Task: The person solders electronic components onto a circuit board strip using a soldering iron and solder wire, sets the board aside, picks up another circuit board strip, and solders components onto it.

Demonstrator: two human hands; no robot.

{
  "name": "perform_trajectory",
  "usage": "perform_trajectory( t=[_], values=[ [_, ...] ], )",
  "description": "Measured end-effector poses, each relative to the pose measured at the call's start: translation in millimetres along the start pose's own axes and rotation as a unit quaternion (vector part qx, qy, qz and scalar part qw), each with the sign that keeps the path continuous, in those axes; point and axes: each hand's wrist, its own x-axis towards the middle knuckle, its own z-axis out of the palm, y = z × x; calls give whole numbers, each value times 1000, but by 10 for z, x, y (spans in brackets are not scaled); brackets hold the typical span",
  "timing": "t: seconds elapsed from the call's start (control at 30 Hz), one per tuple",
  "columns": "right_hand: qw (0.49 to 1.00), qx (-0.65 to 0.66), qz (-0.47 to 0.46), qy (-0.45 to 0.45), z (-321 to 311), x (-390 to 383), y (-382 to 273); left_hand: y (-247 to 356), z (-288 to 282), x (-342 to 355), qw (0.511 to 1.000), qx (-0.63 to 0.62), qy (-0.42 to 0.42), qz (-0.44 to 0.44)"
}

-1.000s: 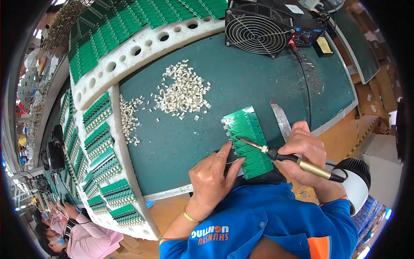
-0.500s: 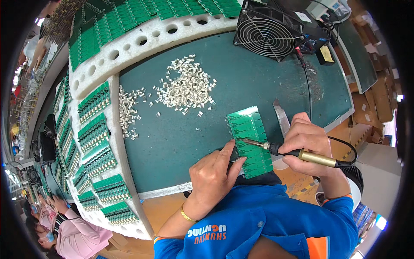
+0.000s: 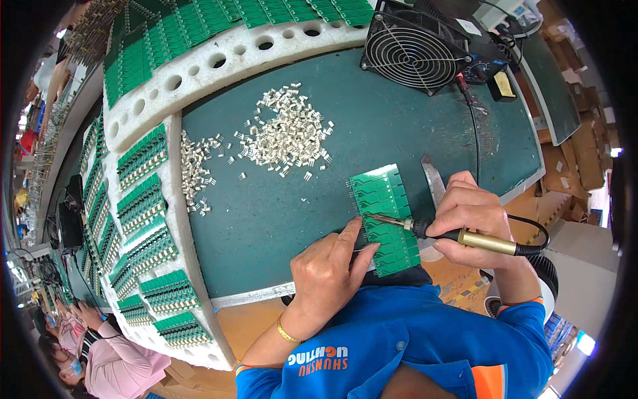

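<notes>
The soldering iron (image 3: pixel 488 243), gripped in the right hand (image 3: pixel 468 216), had swung its handle slightly farward; the tip's unchanged place suggested continuing work at one spot. The circuit board (image 3: pixel 392 241) lay at the table's (image 3: pixel 252 226) near edge, the left hand (image 3: pixel 325 267) at its left side, whether gripping indeterminable.

In the grip of the right hand (image 3: pixel 470 216), the soldering iron (image 3: pixel 488 243) is showing a satin, brass-coloured metal barrel between matt black sections. Left of the grip, the circuit board (image 3: pixel 393 245) is presenting a smooth, glossy face — the bench (image 3: pixel 266 223) beyond is looking matt and scuffed. Just ahead of the grip, a blade (image 3: pixel 433 179) is appearing as dull, scraped metal; behind it, the shirt (image 3: pixel 432 332) is displaying matt cloth.
</notes>
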Motion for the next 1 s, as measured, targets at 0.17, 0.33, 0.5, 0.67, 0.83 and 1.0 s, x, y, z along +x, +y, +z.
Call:
perform_trajectory(
  t=[0.17,0.33,0.5,0.67,0.83,1.0],
  values=[
    [999,31,23,-36,-88,74,48,6,-7,2,1000,1,-4,-2],
    [996,55,48,-55,-126,107,88,2,-10,-2,1000,3,-6,-3],
    [990,79,100,-67,-153,127,55,-2,1,-3,1000,5,0,3],
    [986,73,116,-100,-183,184,31,-6,8,-5,1000,9,2,8],
    [967,133,190,-108,-233,259,26,-8,10,-9,1000,11,0,8],
    [968,113,193,-117,-225,294,-52,-3,16,-12,1000,9,1,5]
  ],
)
